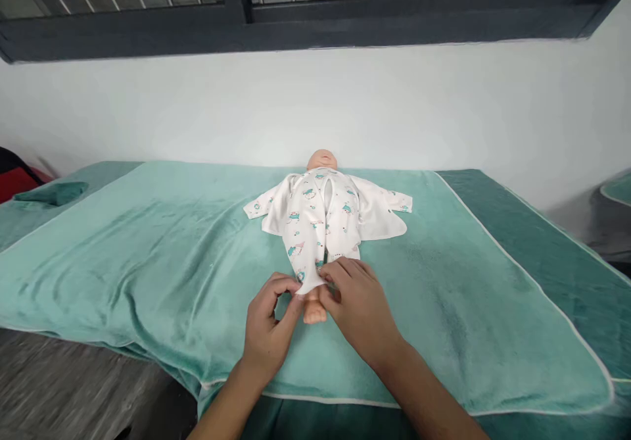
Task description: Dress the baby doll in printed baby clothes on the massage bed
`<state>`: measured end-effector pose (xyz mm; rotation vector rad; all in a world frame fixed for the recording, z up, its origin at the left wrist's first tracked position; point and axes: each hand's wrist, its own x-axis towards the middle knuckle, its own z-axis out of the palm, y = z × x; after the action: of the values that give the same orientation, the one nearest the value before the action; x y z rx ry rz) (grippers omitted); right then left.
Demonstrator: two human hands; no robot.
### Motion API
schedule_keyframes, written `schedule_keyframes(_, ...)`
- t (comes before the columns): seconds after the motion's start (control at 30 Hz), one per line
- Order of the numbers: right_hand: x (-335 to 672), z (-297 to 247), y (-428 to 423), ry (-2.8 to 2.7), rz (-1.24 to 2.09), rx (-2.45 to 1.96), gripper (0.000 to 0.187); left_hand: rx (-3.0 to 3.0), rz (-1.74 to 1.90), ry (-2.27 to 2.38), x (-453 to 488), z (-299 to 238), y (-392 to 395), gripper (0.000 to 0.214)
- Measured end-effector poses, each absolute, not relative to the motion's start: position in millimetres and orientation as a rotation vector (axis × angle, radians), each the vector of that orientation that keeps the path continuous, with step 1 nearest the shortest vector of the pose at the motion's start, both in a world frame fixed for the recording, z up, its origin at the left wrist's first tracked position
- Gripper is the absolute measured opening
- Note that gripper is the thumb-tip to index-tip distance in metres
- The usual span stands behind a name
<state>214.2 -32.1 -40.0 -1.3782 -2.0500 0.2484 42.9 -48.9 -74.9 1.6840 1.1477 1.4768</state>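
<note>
A baby doll (322,161) lies on its back on a teal blanket (148,256), head toward the wall. It wears a white printed sleepsuit (315,216) with small teal figures, the top spread open at the sides. One bare doll foot (313,310) sticks out of a trouser leg. My left hand (270,331) pinches the cuff of that trouser leg at the foot's left side. My right hand (359,308) grips the same cuff from the right, fingers curled over the cloth.
The blanket covers a table against a white wall, with a dark window frame (315,25) above. A folded teal cloth (54,193) and something red (14,180) lie at the far left. Another teal surface (618,187) shows at the right edge.
</note>
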Motion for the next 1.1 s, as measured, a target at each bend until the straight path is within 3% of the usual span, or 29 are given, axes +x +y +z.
schedule_keyframes(0.2,220,-46,-39,-2.095,0.099,-1.259,0.019,1.701,1.481,1.188,33,-96,-60,0.009)
schedule_keyframes(0.53,216,-38,-60,-2.213,0.113,-1.044,0.012,1.625,1.573,1.427,26,-126,-86,0.017)
schedule_keyframes(0.73,217,-47,-65,-2.087,0.235,-1.062,0.018,2.014,1.428,1.376,35,-108,-81,0.031)
schedule_keyframes(1.1,254,-58,-73,-1.985,0.377,-1.204,0.027,2.04,1.463,1.279,37,-91,-80,0.025)
